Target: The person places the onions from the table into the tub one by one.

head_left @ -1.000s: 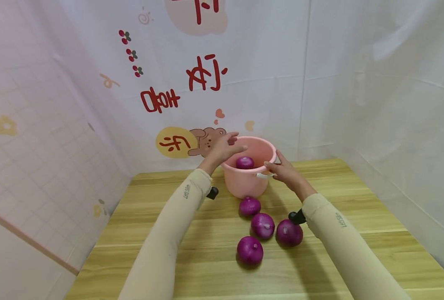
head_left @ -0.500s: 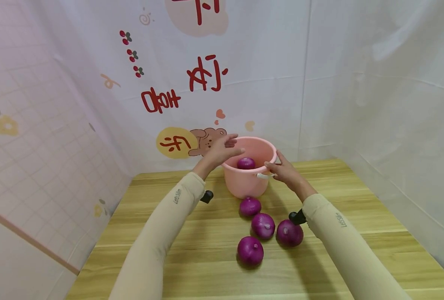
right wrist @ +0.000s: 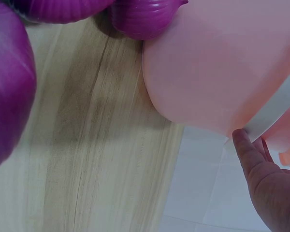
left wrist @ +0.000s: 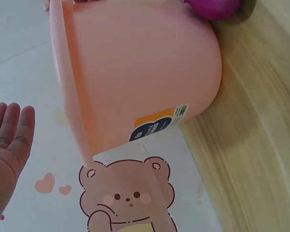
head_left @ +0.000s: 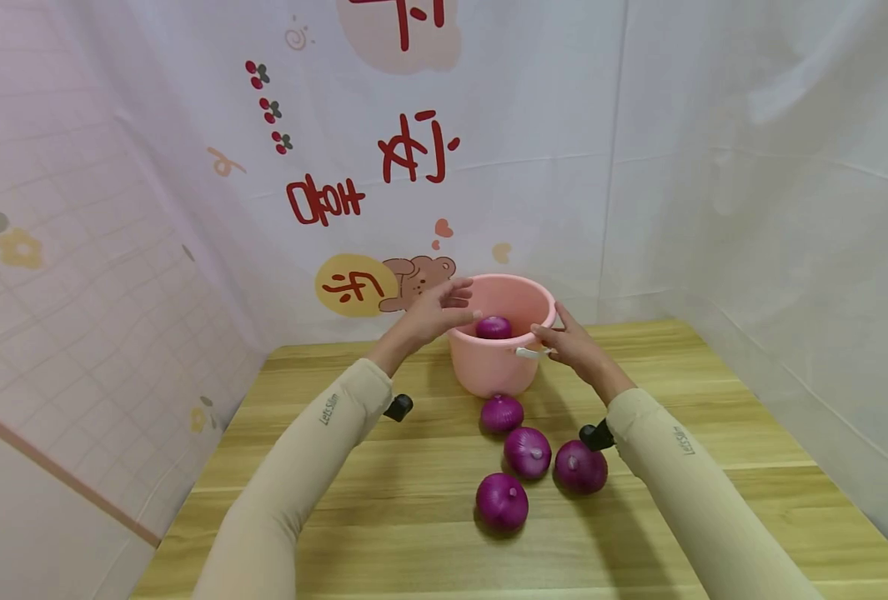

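A pink bucket (head_left: 492, 367) stands upright at the back of the wooden table, a purple onion (head_left: 494, 327) showing inside it. My right hand (head_left: 577, 346) holds the bucket's right side, thumb at the rim near the white handle (head_left: 529, 352). In the right wrist view, the thumb (right wrist: 246, 147) lies against that handle. With fingers extended and nothing in it, my left hand (head_left: 432, 315) hovers beside the bucket's left rim. The left wrist view shows its straight fingers (left wrist: 12, 123) apart from the rim.
In front of the bucket lie several more purple onions: one close to its base (head_left: 502, 413), a middle onion (head_left: 528, 452), a right onion (head_left: 581, 467) under my right forearm, and the nearest onion (head_left: 502, 503). A printed white curtain (head_left: 534, 167) hangs behind the table (head_left: 383, 517).
My left hand has drawn back leftward from over the bucket's opening to beside its rim. My right hand has stayed on the bucket, and the onions have not moved.
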Motion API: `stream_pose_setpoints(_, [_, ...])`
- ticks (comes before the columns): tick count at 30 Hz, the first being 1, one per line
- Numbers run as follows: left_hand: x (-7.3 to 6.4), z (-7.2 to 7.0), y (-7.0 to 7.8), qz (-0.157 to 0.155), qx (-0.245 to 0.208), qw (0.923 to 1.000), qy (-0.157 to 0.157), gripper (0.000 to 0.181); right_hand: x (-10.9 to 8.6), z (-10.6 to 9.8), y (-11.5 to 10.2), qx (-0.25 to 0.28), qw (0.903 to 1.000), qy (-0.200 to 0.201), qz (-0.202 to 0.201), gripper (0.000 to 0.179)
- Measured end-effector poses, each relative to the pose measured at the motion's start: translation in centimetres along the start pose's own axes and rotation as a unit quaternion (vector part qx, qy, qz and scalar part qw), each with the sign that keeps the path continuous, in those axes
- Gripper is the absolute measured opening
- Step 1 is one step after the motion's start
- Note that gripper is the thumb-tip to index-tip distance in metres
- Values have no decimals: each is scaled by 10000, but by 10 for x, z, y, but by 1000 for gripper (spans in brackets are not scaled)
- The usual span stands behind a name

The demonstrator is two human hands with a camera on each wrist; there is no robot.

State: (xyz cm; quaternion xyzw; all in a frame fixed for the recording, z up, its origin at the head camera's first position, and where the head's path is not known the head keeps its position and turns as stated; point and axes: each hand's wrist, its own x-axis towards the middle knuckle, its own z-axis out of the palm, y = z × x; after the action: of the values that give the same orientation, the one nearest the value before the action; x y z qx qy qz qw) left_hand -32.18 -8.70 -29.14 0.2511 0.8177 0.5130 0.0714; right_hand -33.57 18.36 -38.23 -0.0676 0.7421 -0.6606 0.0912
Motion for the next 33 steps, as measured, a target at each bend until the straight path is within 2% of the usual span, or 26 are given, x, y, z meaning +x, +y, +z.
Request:
stream_pose_setpoints(6, [-3, 4, -22, 241, 23, 9997, -25, 65, -1, 0, 0, 14, 10000, -48, -73, 83])
stream_pose_setpoints(12, [-16, 9, -30, 326, -228, 9991, -172, 62, -1, 0, -1, 34, 10000, 6, 11, 85])
stream_pose_setpoints(20, [-33, 11, -42, 420, -231, 9979, -434, 60, 0, 0, 0, 74, 10000, -49, -21, 85])
stream_pose_setpoints(25, [-51, 12, -37, 179, -249, 9966, -768, 63, 0, 0, 0, 94, 9999, -58, -47, 83])
stream_pose_setpoints(27, [-57, 14, -40, 67, -212, 9964, -824, 64, -1, 0, 0, 88, 9999, -53, -32, 83])
stream_pose_setpoints(33, [-66, 24, -76, -153, -50, 9956, -924, 64, -1, 0, -1, 45, 10000, -1, 8, 82])
